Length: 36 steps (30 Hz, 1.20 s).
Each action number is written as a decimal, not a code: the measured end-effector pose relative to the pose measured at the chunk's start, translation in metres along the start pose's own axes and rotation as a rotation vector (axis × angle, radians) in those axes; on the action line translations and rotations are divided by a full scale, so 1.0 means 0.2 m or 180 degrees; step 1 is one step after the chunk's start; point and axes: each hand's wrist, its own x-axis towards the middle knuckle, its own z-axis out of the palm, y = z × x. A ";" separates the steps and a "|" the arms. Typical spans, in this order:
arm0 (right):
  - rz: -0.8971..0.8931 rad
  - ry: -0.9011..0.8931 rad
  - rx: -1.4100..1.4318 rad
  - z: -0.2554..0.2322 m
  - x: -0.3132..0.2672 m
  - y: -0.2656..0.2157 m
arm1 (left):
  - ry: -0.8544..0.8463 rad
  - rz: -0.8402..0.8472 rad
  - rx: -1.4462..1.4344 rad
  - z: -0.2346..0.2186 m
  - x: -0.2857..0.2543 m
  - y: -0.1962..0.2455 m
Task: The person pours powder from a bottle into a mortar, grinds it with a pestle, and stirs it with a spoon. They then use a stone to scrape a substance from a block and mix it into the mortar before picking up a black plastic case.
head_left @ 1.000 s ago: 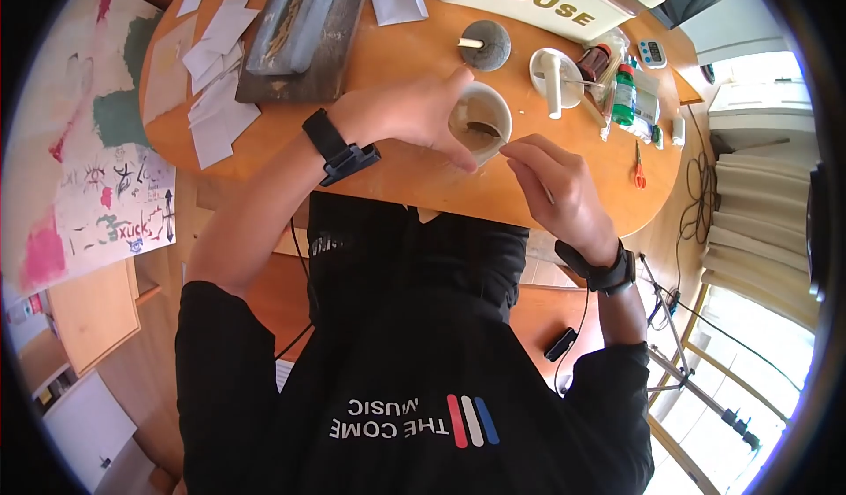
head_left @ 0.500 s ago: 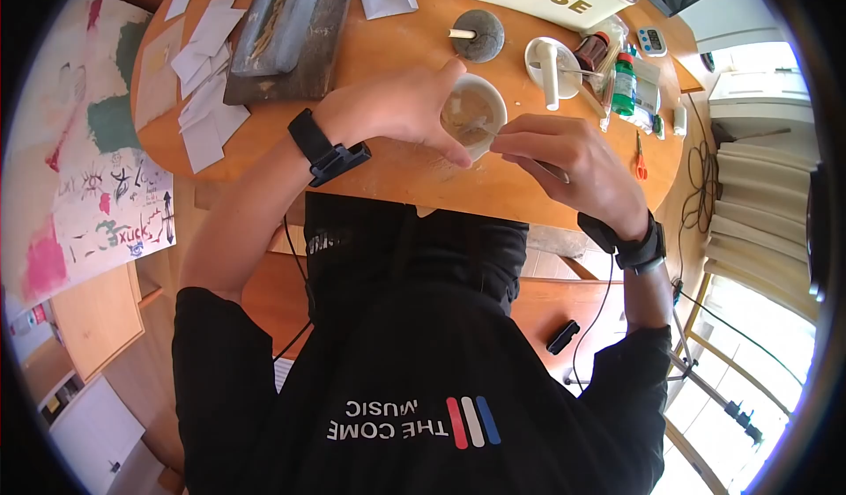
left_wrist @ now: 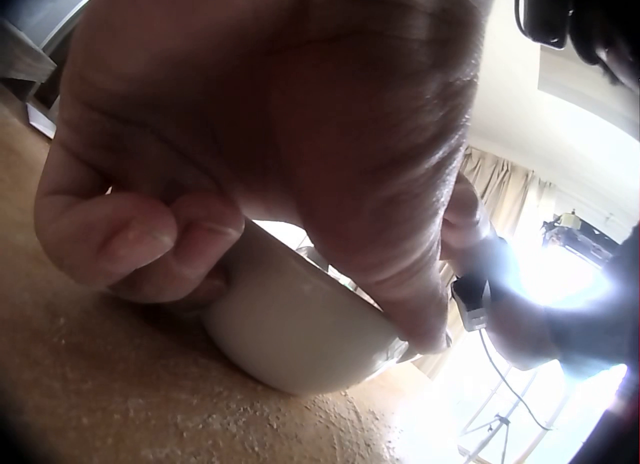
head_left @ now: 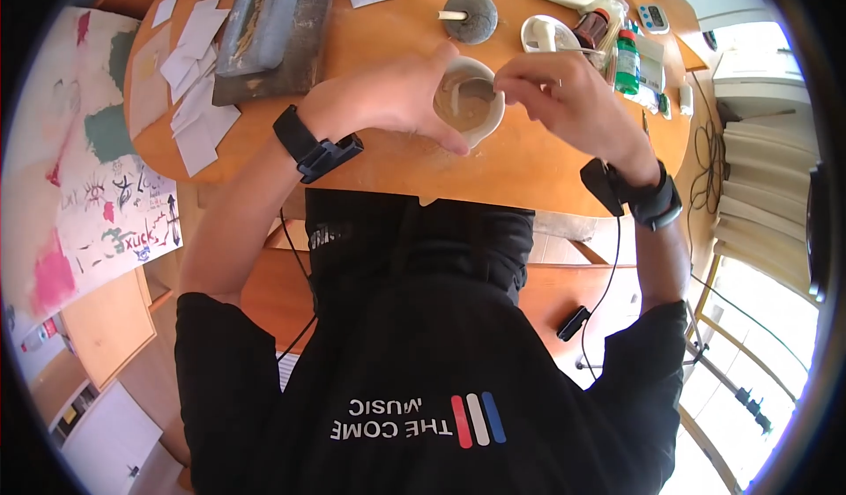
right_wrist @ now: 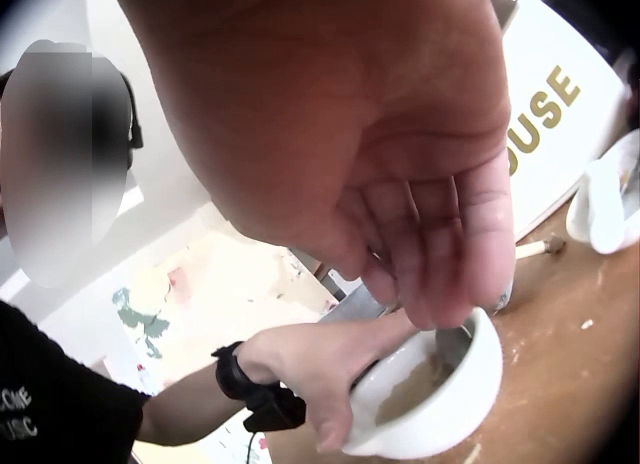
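Observation:
A white bowl [head_left: 489, 130] with a tan mixture inside stands on the table, tilted in the left wrist view [left_wrist: 290, 329]. My left hand [head_left: 388, 99] grips its side, thumb near the rim and fingers curled around the far side. Over the opposite rim, my right hand [head_left: 568, 99] pinches the handle of a metal spoon [head_left: 476, 92], whose head lies in the bowl. The right wrist view shows the spoon head [right_wrist: 455, 344] against the inner wall; my fingers mostly hide the handle.
Behind the bowl are a round grey stone [head_left: 472, 18] with a pale stick and a white dish [head_left: 534, 44]. Green bottle [head_left: 627, 63] and dark jar [head_left: 592, 26] stand right. White papers [head_left: 196, 134] and a dark board [head_left: 264, 88] with a grey tray lie left.
The right hand has risen from the near side of the bowl to its right rim, turning the spoon inside. The left hand keeps its grip. The head view has shifted slightly.

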 end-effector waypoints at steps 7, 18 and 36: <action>0.1182 -0.0062 0.2051 0.06 -0.06 0.09 | 0.0138 0.0188 0.0139 0.03 0.04 -0.06; 0.1464 0.1021 0.3885 0.32 -0.18 0.10 | -0.0085 -0.0076 0.0228 -0.03 0.00 0.03; -0.0905 0.0911 0.0190 0.30 -0.31 -0.03 | -0.0140 -0.0073 0.0976 -0.08 -0.03 0.09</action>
